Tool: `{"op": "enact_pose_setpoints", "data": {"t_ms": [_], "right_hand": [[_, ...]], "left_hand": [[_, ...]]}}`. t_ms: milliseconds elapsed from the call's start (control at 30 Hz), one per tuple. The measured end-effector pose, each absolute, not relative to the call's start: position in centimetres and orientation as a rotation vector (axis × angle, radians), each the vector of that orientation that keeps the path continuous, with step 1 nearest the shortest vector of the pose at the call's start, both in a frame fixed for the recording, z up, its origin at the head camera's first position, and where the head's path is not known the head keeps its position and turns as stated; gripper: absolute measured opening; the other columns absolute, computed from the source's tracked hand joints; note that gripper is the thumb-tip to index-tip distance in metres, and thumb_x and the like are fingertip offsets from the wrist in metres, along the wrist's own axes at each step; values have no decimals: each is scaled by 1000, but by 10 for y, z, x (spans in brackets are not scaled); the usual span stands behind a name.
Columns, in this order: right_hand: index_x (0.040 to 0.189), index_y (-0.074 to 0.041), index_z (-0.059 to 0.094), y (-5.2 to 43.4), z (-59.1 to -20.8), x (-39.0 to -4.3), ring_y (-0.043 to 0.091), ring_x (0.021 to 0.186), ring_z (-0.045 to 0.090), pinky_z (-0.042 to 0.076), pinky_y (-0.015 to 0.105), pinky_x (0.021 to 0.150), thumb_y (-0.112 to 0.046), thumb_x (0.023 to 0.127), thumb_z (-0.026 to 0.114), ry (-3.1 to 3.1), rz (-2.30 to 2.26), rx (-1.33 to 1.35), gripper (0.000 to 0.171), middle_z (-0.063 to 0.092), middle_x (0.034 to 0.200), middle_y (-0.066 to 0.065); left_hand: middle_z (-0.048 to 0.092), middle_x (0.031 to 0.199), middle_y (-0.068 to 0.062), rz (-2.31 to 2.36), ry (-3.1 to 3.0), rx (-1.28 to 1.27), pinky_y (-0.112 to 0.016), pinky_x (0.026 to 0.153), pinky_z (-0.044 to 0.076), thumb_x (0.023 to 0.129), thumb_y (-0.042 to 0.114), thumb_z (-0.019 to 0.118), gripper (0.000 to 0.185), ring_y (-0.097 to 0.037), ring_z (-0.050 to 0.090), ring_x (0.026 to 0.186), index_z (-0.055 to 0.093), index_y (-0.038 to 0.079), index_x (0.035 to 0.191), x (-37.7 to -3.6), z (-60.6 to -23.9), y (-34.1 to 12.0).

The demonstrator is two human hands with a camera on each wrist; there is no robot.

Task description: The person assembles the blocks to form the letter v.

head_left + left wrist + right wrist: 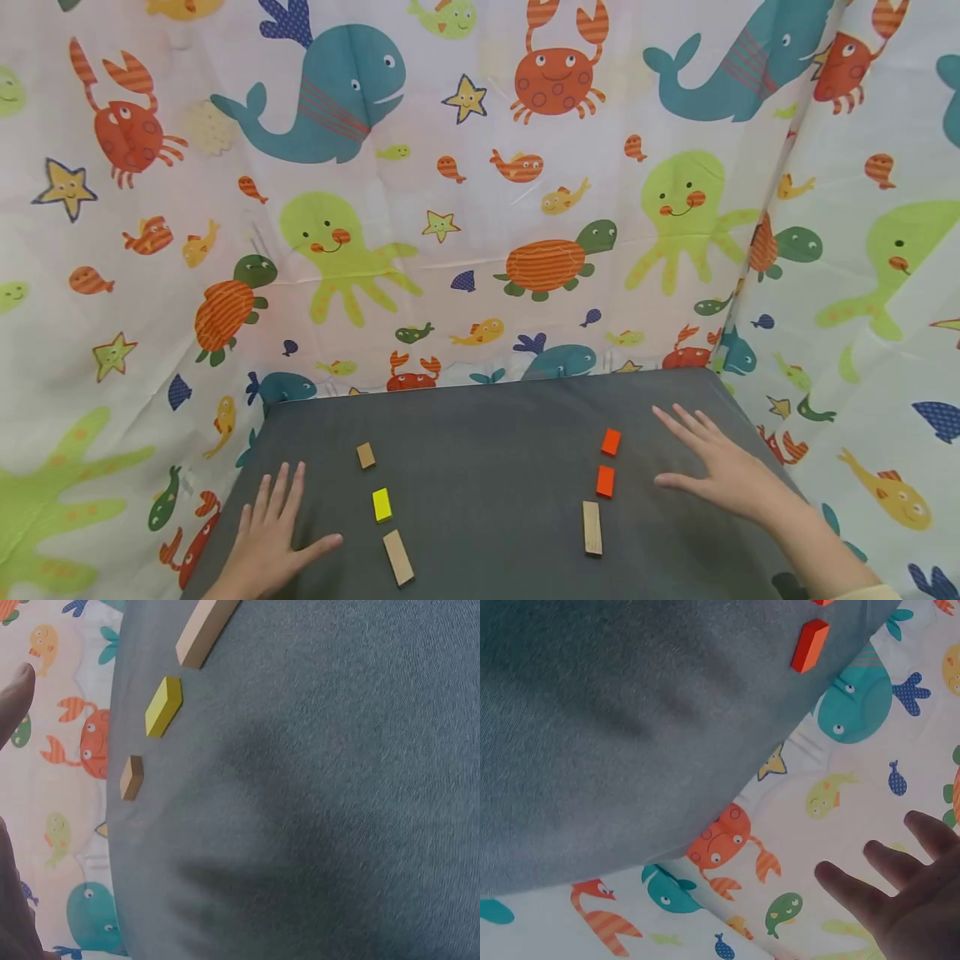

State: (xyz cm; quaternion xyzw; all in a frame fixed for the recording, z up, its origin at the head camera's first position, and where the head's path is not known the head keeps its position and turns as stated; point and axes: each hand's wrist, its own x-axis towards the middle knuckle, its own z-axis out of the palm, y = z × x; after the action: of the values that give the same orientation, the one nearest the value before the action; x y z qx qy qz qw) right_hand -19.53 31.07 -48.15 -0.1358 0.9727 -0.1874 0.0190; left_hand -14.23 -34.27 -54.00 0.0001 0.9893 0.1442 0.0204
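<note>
left hand (268,542) flat on grey table (487,433), grip empty; right hand (716,467) spread beside orange blocks (605,481), holding nothing.

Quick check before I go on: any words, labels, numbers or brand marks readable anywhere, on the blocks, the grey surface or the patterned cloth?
None: no view shows readable text.
The blocks, including the yellow block and the two orange blocks, have plain faces.
The grey table cover is unmarked.
The sea-animal cloth carries only pictures: whales, crabs, octopuses, turtles, starfish, fish.
The left hand and right hand bear no writing.
</note>
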Motion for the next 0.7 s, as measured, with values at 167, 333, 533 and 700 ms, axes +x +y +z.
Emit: {"op": "enact_pose_setpoints", "data": {"t_ms": [167,333,533,700], "right_hand": [[161,-42,19,303,-484,-194,56,146,21,40,83,82,-80,77,63,2984,-615,-421,101,24,166,19],[161,-43,18,298,-488,-195,56,146,21,38,84,85,-82,75,61,2990,-615,-425,103,25,165,18],[160,-44,18,290,-492,-195,55,146,22,38,82,90,-83,75,61,3001,-661,-451,104,27,164,19],[160,-42,21,284,-496,-195,54,146,24,39,83,88,-83,74,61,2996,-675,-481,103,28,164,17]], "left_hand": [[5,166,-28,491,3082,34,-83,106,8,78,75,68,128,-58,5,148,-5,14,163,-141,-543,-340],[6,166,-27,522,3103,85,-82,108,11,79,72,69,124,-56,8,148,-4,17,164,-143,-546,-337],[2,167,-25,608,3088,117,-81,110,7,80,69,71,121,-55,3,149,1,19,164,-144,-549,-329],[1,168,-24,658,3079,130,-81,109,5,81,65,73,118,-54,0,150,2,20,164,-145,-555,-323]]}}
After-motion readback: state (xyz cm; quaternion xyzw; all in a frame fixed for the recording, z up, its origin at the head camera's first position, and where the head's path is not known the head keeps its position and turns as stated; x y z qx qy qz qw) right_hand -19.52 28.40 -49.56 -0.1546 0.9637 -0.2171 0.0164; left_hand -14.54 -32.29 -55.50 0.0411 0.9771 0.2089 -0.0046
